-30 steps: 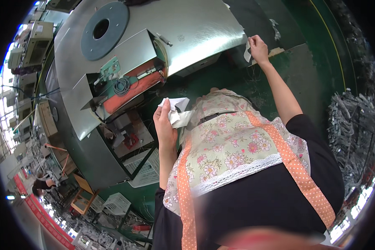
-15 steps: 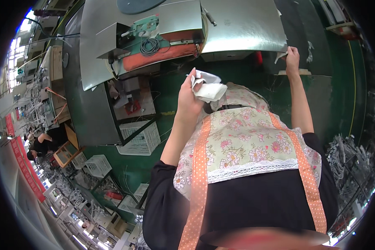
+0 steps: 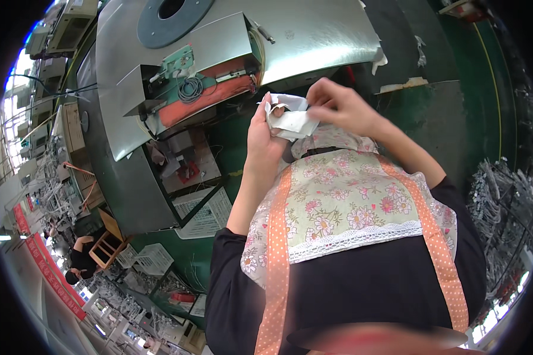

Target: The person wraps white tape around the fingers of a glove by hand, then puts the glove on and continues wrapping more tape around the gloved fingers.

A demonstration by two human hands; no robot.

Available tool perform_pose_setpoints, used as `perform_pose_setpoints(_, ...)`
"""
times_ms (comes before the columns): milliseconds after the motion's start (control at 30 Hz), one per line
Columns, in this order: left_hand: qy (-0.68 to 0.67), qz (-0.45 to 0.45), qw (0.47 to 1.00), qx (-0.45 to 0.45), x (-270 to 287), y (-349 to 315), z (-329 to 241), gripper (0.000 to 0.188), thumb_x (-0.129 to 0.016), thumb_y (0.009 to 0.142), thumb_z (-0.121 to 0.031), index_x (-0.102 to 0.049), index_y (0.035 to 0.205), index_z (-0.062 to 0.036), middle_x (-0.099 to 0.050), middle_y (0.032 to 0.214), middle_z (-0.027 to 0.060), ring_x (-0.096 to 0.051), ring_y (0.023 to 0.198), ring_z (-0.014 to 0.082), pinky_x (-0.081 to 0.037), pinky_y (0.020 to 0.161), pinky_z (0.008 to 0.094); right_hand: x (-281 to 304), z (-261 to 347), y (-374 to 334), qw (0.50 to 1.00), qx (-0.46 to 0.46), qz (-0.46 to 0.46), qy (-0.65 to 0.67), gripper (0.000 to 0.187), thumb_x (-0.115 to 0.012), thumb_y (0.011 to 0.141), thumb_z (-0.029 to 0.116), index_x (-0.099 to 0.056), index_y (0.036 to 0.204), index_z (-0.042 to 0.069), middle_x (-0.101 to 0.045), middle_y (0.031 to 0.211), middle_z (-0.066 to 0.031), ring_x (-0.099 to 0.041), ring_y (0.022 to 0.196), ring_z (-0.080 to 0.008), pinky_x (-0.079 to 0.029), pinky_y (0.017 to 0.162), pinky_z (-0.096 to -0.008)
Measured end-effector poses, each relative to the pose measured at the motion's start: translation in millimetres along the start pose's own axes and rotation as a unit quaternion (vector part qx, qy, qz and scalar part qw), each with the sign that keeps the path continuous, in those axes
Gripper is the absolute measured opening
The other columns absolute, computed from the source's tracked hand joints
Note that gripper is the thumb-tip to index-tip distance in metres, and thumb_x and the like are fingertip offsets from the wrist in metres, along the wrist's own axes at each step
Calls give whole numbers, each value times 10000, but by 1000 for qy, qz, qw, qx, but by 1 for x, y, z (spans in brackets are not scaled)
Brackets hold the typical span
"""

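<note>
My left hand [image 3: 263, 133] is closed around the near side of a crumpled white sheet [image 3: 293, 123], which looks like paper, in front of the metal workbench. The sheet is folded loosely, with a brownish spot showing in its hollow. My right hand [image 3: 346, 109] is at the sheet's right edge, fingers curved and apart, with nothing visible between them. Whether its fingertips touch the sheet, I cannot tell. At the bench's right corner hang white scraps [image 3: 380, 63].
On the metal workbench [image 3: 320, 35] are a grey ring-shaped disc [image 3: 175, 22], a metal housing, a coiled grey cable [image 3: 189, 90] and an orange-red padded roll [image 3: 204, 100]. White plastic crates [image 3: 204, 213] stand below left. A person [image 3: 83, 260] sits far left. Wire-like bundles [image 3: 500, 201] fill the right.
My right hand has left the bench's right corner and come left to the white sheet. The left hand still holds the sheet. The whole view has turned slightly.
</note>
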State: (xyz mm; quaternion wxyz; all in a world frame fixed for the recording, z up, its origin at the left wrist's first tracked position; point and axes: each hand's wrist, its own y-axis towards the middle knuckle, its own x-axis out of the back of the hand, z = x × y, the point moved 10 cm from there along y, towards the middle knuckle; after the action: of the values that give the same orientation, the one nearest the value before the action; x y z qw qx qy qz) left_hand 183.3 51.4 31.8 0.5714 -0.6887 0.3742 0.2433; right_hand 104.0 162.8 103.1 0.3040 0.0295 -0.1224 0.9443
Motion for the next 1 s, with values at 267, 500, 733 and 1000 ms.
perform_pose_setpoints(267,312,-170,885,-302,22,-52,-87,158,-571,876,-119,-663,949,-14,-641,832,13,-491,570,29,-383,510,177,-21,17,-5,989,-13,110,99,131,-604,880,94,-601,979,9,-621,887,-45,-585,859,-104,-472,815,-255)
perform_pose_setpoints(500,366,-57,867,-332,6,-82,-97,243,-590,871,-156,-567,663,-33,-446,548,-30,-391,529,34,-218,469,221,-6,4,7,945,-72,12,319,226,-566,951,120,-627,1119,-18,-646,1058,-75,-621,973,-136,-497,880,-280)
perform_pose_setpoints(733,390,91,895,-197,-18,-57,-29,489,-716,822,-120,-525,1256,1,-578,727,-24,-576,749,74,-485,756,248,-7,13,6,949,-17,-45,311,185,-598,930,77,-654,1092,6,-650,1032,-45,-592,923,-86,-475,825,-224)
perform_pose_setpoints(1000,312,22,944,-104,-21,-54,-8,191,-651,910,-92,-641,1068,16,-562,681,-18,-384,452,12,-354,449,198,-16,23,2,969,13,-59,241,158,-606,921,44,-647,1065,-5,-639,970,-32,-566,877,-74,-464,812,-221)
